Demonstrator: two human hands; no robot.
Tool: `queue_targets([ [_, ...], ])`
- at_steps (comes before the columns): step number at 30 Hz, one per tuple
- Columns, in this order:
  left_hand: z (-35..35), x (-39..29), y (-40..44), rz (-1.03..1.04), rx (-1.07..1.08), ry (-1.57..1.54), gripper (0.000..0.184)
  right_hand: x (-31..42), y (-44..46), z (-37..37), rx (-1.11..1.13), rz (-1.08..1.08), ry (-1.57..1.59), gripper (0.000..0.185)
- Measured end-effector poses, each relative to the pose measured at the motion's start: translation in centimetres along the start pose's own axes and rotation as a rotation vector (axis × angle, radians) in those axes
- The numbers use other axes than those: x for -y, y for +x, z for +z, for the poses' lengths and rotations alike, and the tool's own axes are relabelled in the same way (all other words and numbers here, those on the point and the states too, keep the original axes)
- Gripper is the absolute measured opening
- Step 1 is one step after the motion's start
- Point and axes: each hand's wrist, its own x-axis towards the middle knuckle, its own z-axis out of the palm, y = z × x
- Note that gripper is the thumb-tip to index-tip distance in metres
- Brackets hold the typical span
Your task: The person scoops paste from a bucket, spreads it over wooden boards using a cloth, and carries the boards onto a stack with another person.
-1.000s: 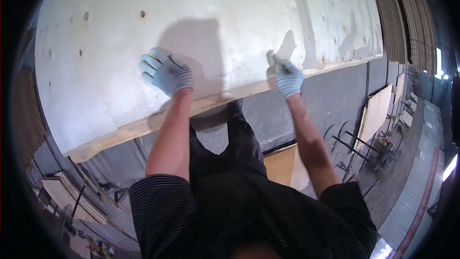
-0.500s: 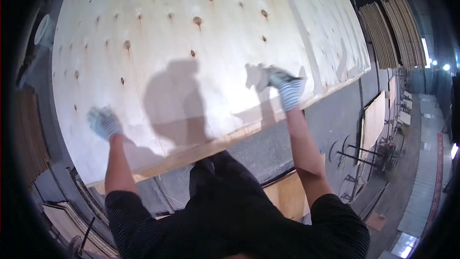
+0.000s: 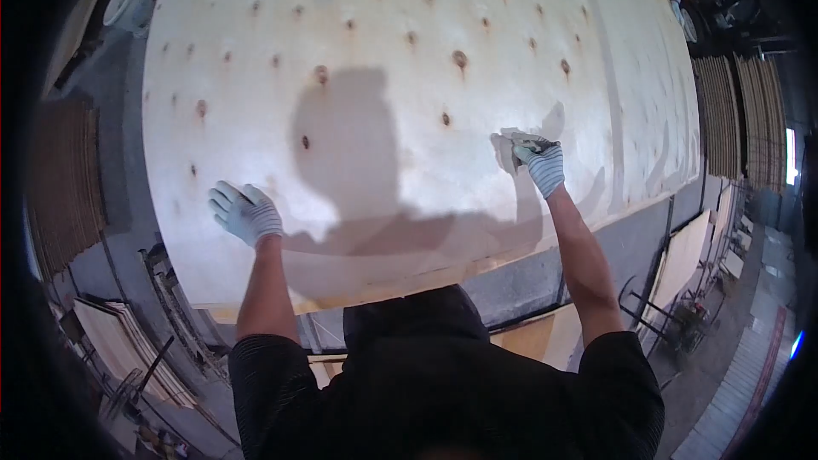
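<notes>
A large pale plywood sheet (image 3: 409,170) with rows of brown knots lies in front of me. My left hand (image 3: 245,213), in a pale glove with a striped cuff, rests on the sheet near its lower left, fingers outstretched. Towards the right side, my right hand (image 3: 540,163), gloved likewise, is closed around a thin, dark, flat tool (image 3: 535,146) at the sheet's surface. The tool's exact kind is too small to make out. Shadows of my head and arms fall across the wood between my hands.
Stacks of thin sheets stand at the left (image 3: 64,187) and right (image 3: 740,119). A white bucket (image 3: 124,2) is at the upper left. More boards (image 3: 132,349) lie lower left, and a metal-framed cart (image 3: 677,319) stands lower right.
The view has shifted, so the sheet sits farther right in it. My left hand now lies still and sharp instead of blurred. My right hand has moved slightly nearer the right-hand knots.
</notes>
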Motion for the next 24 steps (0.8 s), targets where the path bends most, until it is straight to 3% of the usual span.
queue_targets([
  [1, -0.3, -0.1, 0.1, -0.019, 0.026, -0.016, 0.064, 2.6, 0.0, 1.8, 0.074, 0.042, 0.045, 0.028],
  [4, 0.2, 0.2, 0.2, -0.021, 0.044, 0.003, 0.064, 12.0, 0.9, 8.5, 0.077, 0.132, 0.698, 0.027],
  [5, 0.4, 0.3, 0.1, 0.013, -0.062, -0.044, 0.062, 11.0, 2.9, 10.0, 0.184, 0.109, 0.621, 0.027],
  [8, -1.6, 0.1, 0.9, 0.025, -0.007, -0.082, 0.060, 9.8, 6.1, 15.5, 0.131, -0.085, 0.076, 0.029],
  [9, -1.5, 0.0, 1.0, 0.039, -0.050, -0.071, 0.059, 9.6, 4.0, 17.6, 0.183, 0.134, 0.351, 0.030],
  [10, -1.5, 0.3, 0.8, 0.030, -0.015, -0.083, 0.060, 9.4, 1.6, 18.4, 0.139, -0.199, -0.127, 0.028],
  [11, -1.5, 0.5, 0.7, 0.023, 0.014, -0.098, 0.061, 8.0, -0.8, 19.3, 0.140, -0.227, -0.165, 0.028],
  [14, -1.9, 0.5, 1.3, -0.020, 0.035, -0.113, 0.062, 10.3, -5.6, 22.1, 0.271, -0.424, -0.215, 0.019],
  [16, -2.4, 0.3, 1.6, -0.038, 0.062, -0.111, 0.061, 13.3, -4.0, 23.6, 0.392, 0.116, -0.136, 0.019],
  [18, -2.8, 0.5, 2.4, -0.032, 0.115, -0.132, 0.063, 16.9, 0.2, 24.9, 0.340, 0.002, -0.054, 0.032],
  [20, -1.8, 1.0, 2.0, -0.039, 0.116, -0.146, 0.063, 21.4, 5.0, 26.9, 0.307, -0.095, 0.360, 0.042],
  [22, -2.0, 1.2, 2.0, -0.030, 0.149, -0.169, 0.064, 25.7, 9.7, 30.5, 0.458, 0.031, 0.849, 0.035],
  [24, -1.9, 1.4, 2.4, -0.025, 0.143, -0.189, 0.065, 20.3, 21.0, 34.6, 0.322, -0.141, 0.306, 0.033],
])
